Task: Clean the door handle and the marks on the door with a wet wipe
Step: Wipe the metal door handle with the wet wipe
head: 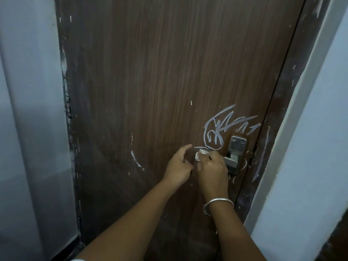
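A brown wooden door (150, 72) fills the view. White chalk scribbles (216, 129) sit just above its metal lever handle (232, 159), whose backplate (237, 146) is at the right edge. My right hand (211, 170) wraps over the handle's lever and presses a white wet wipe (198, 156) against the lever's free end. My left hand (179, 164) rests beside it on the door, fingers loosely spread and index pointing up, holding nothing. A curved chalk stroke (136, 159) lies further left.
The dark door frame (278, 129) runs along the right, with a pale wall (320, 166) beyond it. Another pale wall (28, 129) stands on the left. Small white scratches dot the door. A silver bangle (218, 202) circles my right wrist.
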`<state>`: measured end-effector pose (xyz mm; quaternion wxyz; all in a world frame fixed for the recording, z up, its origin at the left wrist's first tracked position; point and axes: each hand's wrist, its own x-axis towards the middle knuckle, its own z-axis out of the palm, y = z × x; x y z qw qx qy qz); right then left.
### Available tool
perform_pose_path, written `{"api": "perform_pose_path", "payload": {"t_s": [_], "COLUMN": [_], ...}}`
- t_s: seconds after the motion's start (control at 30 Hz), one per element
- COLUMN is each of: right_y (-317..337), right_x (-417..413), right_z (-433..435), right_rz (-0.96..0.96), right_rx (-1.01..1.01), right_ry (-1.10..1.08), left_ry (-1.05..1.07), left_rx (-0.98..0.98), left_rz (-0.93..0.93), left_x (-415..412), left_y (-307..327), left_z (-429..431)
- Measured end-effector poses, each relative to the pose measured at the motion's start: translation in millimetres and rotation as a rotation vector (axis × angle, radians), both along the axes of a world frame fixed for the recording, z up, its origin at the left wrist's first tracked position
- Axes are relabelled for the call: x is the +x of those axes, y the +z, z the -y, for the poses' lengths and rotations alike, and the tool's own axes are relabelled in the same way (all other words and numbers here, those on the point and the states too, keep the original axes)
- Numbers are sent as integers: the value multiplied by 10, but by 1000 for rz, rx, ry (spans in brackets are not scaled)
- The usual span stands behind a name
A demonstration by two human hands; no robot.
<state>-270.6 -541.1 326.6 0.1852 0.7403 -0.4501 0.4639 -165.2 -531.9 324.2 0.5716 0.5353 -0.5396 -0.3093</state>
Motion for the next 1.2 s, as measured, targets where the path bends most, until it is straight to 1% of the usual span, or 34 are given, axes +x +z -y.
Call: {"api": "perform_pose_path", "payload": {"t_s": [0.07,0.13,0.23,0.27,0.3,0.4,0.43,0.5,0.57,0.67,0.73,0.77,0.83,0.87,0.93,1.0,1.07,1.13,1.2], "right_y": [39,108,180,188,191,207,224,263,303,351,361,368,384,392,417,453,479,491,499], "right_x": [-22,-19,53,57,45,-100,-152,-204,-195,-242,-366,-436,-535,-556,-552,-531,-521,-506,-479], "right_z": [13,33,14,1,-11,26,53,104,113,124,161,178,185,179,165,159,171,182,191], "right_rz": [47,30,-171,-208,-196,-25,-10,-89,-168,-189,-143,-86,38,66,60,63,24,-73,-184], "right_rx": [-22,-27,41,63,79,81,97,140,173,226,257,283,345,365,392,423,431,410,386], "right_ry": [-14,5,-4,-16,-32,-111,-147,-169,-109,-59,-89,-81,-12,21,34,-4,-41,-72,-103], "left_ry": [8,12,27,34,43,71,79,95,126,141,132,134,151,158,157,132,107,96,82], "left_rx": [5,11,-9,-19,-30,-49,-50,-67,-104,-168,-202,-218,-239,-239,-229,-205,-177,-160,-142], "left_rz": [30,57,67,85,106,169,186,223,247,233,278,314,382,404,436,450,486,531,530], "left_x": [33,46,19,7,-1,-2,-2,-23,-74,-183,-223,-226,-235,-249,-303,-359,-385,-382,-366], "left_y": [-37,-59,-70,-78,-85,-103,-103,-78,-40,7,29,35,45,55,71,65,46,20,9], "left_z": [19,27,20,11,3,-32,-44,-65,-70,-75,-90,-94,-100,-101,-101,-106,-115,-126,-142]}}
